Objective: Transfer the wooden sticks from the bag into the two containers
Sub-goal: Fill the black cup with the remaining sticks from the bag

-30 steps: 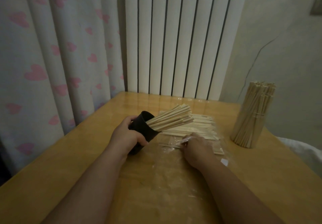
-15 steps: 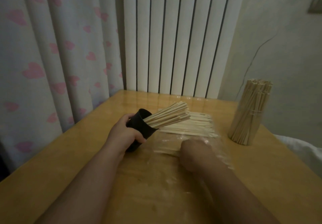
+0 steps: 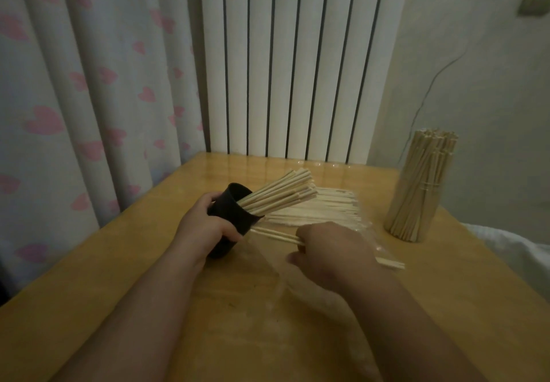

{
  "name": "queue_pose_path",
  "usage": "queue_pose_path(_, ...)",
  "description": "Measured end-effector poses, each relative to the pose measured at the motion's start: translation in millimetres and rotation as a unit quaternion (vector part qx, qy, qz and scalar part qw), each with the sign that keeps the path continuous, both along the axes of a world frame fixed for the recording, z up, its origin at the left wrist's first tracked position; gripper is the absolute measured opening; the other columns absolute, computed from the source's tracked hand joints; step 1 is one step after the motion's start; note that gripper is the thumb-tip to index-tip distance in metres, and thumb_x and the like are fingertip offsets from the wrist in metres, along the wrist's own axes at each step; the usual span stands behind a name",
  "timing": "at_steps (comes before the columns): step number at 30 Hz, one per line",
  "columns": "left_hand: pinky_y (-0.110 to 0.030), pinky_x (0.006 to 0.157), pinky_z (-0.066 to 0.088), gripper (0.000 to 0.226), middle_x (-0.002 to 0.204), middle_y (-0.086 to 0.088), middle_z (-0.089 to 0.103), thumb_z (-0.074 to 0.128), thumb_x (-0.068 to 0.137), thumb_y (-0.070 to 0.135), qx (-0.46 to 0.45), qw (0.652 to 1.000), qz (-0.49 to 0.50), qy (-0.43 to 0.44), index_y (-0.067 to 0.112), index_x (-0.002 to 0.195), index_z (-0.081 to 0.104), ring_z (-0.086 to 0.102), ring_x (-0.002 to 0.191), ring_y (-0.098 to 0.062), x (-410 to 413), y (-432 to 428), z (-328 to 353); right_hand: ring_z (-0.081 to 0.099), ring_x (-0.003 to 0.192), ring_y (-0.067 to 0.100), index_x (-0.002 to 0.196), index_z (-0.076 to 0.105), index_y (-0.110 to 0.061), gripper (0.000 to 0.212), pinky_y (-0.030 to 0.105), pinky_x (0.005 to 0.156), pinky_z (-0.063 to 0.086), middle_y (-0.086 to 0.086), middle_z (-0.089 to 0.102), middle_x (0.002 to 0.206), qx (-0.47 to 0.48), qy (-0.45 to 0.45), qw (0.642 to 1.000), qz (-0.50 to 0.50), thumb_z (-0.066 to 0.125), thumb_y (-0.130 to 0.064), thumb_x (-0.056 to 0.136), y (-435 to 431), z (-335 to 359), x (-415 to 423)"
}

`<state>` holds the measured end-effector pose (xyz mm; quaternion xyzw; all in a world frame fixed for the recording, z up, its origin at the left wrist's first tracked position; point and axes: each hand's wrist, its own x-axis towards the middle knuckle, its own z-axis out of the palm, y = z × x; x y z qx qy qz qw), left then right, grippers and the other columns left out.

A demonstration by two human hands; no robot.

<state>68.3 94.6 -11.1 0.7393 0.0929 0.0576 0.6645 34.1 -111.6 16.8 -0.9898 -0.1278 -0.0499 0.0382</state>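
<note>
1. Two bare forearms reach in over the near edge of the glossy tan wooden bench [image 3: 119,277]. A crumpled clear plastic bag [image 3: 276,283] lies flat between them.
2. Near the bench's middle, the right hand [image 3: 333,250] curls its fingers round a few thin pale wooden sticks [image 3: 276,235]. They lie almost level, with their tips beside the cup and their other ends showing behind the wrist.
3. Toward the left edge, the left hand [image 3: 205,227] grips a black round plastic cup [image 3: 235,212]. The cup is tilted with its mouth facing right and away, and a sheaf of sticks [image 3: 279,192] fans out of it.
4. Just beyond the hands, a loose pile of sticks [image 3: 321,209] lies on the bag's far part.
5. Near the far right corner, a clear upright container [image 3: 419,191] stands packed with sticks, well apart from both hands.
6. Behind the far edge is a white ribbed radiator [image 3: 291,63], with a pale heart-patterned curtain [image 3: 74,84] to its left.
</note>
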Motion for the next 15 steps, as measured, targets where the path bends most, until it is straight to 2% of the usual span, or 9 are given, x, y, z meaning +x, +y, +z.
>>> queue_pose_path(3,-0.037,0.067,0.047,0.082,0.127,-0.003,0.057,0.074,0.062,-0.013,0.0,1.0,0.0,0.004,0.036,0.126,0.057,0.054,0.106,-0.03,1,0,0,0.05,0.071,0.018,0.082,0.05,-0.028,0.023,0.031,0.059,0.036,-0.006,0.052,0.074,-0.005,-0.131,0.991,0.018,0.046,-0.048,0.093,2,13,-10)
queue_pose_path(6,-0.035,0.067,0.045,0.083,0.127,-0.004,0.057,0.074,0.062,-0.012,0.008,1.0,-0.002,0.006,0.035,0.129,0.056,0.053,0.106,-0.029,1,0,1,0.038,0.051,0.011,0.067,0.047,-0.029,0.028,0.022,0.048,0.022,-0.011,0.04,0.056,0.089,-0.304,0.947,0.056,0.042,-0.047,0.088,2,15,-12)
queue_pose_path(8,-0.036,0.068,0.045,0.083,0.127,-0.003,0.057,0.074,0.062,-0.012,0.013,1.0,-0.003,0.005,0.035,0.129,0.056,0.053,0.106,-0.029,0,-1,1,0.032,0.053,0.01,0.068,0.051,-0.026,0.029,0.02,0.05,0.018,-0.013,0.038,0.061,0.175,-0.409,0.892,0.08,0.043,-0.039,0.093,-1,13,-8)
queue_pose_path(9,-0.037,0.069,0.046,0.083,0.126,-0.003,0.058,0.074,0.062,-0.013,0.014,1.0,-0.003,0.004,0.035,0.128,0.056,0.053,0.107,-0.029,0,-1,1,0.033,0.059,0.011,0.07,0.053,-0.022,0.031,0.023,0.053,0.019,-0.01,0.04,0.066,0.182,-0.441,0.875,0.082,0.043,-0.035,0.096,-4,9,-4)
queue_pose_path(12,-0.037,0.069,0.047,0.083,0.124,-0.002,0.058,0.073,0.062,-0.013,0.013,1.0,-0.002,0.004,0.035,0.128,0.056,0.053,0.106,-0.029,-1,-2,2,0.04,0.077,0.017,0.079,0.06,-0.015,0.035,0.029,0.071,0.021,0.002,0.055,0.084,0.157,-0.475,0.865,0.045,0.039,-0.033,0.1,-11,-1,8)
queue_pose_path(15,-0.035,0.067,0.045,0.081,0.121,0.0,0.057,0.073,0.064,-0.013,0.017,1.0,-0.006,0.003,0.035,0.126,0.056,0.052,0.101,-0.025,-2,-2,3,0.038,0.073,0.015,0.085,0.064,-0.015,0.039,0.028,0.065,0.02,0.001,0.049,0.086,0.186,-0.46,0.868,0.001,0.037,-0.038,0.1,-9,-2,12)
